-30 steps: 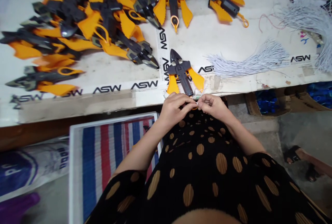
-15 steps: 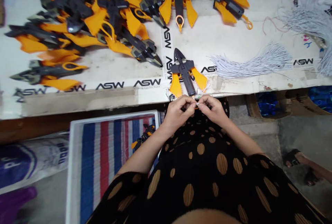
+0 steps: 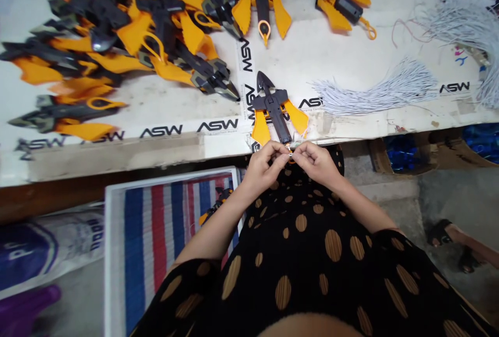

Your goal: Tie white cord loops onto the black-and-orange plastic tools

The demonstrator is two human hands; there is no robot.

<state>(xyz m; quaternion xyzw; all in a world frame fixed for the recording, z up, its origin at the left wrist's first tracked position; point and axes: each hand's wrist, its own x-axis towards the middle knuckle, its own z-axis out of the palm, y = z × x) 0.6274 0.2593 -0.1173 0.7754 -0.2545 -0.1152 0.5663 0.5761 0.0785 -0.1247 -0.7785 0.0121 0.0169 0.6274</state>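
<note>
Both hands meet at the near edge of the table, where the left hand and right hand each press thumb against forefinger, pinching a short bit of white cord between them. The dark toy aircraft lies just beyond the grip, its pointed nose facing away and its tail end almost at the fingertips; an orange ring shows partly beneath them. The toy's body looks like hard, light plastic, stiff enough to take firmly around its dark middle, while the thin orange wing would probably flex and makes a poorer hold. The cord looks limp, fine and apt to slip, so it calls for a fingertip pinch close to the knot or end; which of these is pinched is too small to tell. To the right of the grip, and a little beyond, lies a loose bundle of white cords, whose strands could snag. Far left is a heap of similar toys, well apart from the fingers. Only the table edge and the toy's own tail crowd the grip; below left stands a white-rimmed crate with striped sheeting.
</note>
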